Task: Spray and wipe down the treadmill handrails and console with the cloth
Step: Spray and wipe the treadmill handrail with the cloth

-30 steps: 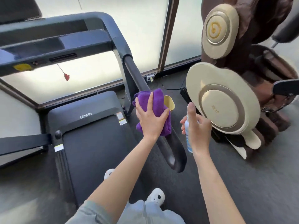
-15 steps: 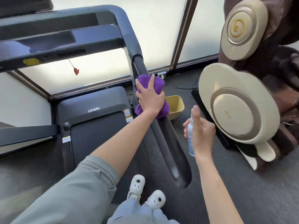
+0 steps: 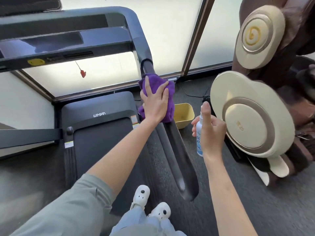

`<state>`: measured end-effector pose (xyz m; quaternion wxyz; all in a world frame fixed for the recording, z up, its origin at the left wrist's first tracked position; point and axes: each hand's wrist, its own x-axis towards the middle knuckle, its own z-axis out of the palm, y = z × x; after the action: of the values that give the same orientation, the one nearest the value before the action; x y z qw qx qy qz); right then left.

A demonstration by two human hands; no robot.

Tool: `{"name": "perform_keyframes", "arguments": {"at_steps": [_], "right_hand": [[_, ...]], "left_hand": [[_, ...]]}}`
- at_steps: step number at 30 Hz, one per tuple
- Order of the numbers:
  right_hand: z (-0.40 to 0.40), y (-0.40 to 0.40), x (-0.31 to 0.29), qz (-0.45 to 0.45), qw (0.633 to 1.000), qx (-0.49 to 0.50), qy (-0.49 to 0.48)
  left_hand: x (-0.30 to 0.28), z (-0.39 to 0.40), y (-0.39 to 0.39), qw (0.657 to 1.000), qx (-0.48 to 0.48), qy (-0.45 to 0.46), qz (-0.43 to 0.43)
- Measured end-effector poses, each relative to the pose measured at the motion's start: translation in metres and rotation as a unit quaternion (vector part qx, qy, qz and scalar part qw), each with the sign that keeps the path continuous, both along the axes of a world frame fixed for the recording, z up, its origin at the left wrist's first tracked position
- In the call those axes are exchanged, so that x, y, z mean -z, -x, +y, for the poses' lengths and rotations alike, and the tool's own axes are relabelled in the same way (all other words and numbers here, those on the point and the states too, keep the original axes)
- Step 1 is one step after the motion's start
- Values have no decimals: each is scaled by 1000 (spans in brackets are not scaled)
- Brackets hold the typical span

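My left hand (image 3: 155,103) presses a purple cloth (image 3: 160,84) around the upper part of the treadmill's right handrail (image 3: 172,150), a dark padded bar sloping down toward me. The cloth wraps the rail and hides it there. My right hand (image 3: 211,132) holds a small white spray bottle (image 3: 199,133) upright beside the rail, index finger up on the nozzle. The black console (image 3: 68,41) spans the top left, with a yellow button and a red safety clip hanging under it. The left handrail (image 3: 29,136) shows at the left edge.
A brown and cream massage chair (image 3: 252,116) stands close on the right. A yellow bin (image 3: 185,114) sits on the floor between the treadmill and the chair. Frosted windows lie ahead. My white shoes (image 3: 150,203) stand on the treadmill belt (image 3: 102,142).
My left hand slid the cloth up the right handrail toward the console. The right hand with the bottle stayed beside the rail; my view shifted slightly.
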<state>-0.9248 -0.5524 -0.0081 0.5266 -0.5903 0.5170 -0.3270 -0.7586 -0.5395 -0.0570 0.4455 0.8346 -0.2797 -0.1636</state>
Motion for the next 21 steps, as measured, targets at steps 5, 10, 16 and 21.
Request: {"name": "perform_keyframes", "arguments": {"at_steps": [5, 10, 16, 21], "right_hand": [[9, 2, -1, 1, 1000, -16, 9], [7, -15, 4, 11, 999, -30, 9], [1, -32, 9, 10, 1000, -18, -4], [-2, -21, 5, -4, 1000, -2, 4]], "left_hand": [[18, 36, 66, 999, -10, 44, -12], [8, 10, 29, 997, -45, 20, 64], [-7, -38, -50, 995, -55, -56, 65], [-18, -49, -63, 993, -49, -104, 34]]}}
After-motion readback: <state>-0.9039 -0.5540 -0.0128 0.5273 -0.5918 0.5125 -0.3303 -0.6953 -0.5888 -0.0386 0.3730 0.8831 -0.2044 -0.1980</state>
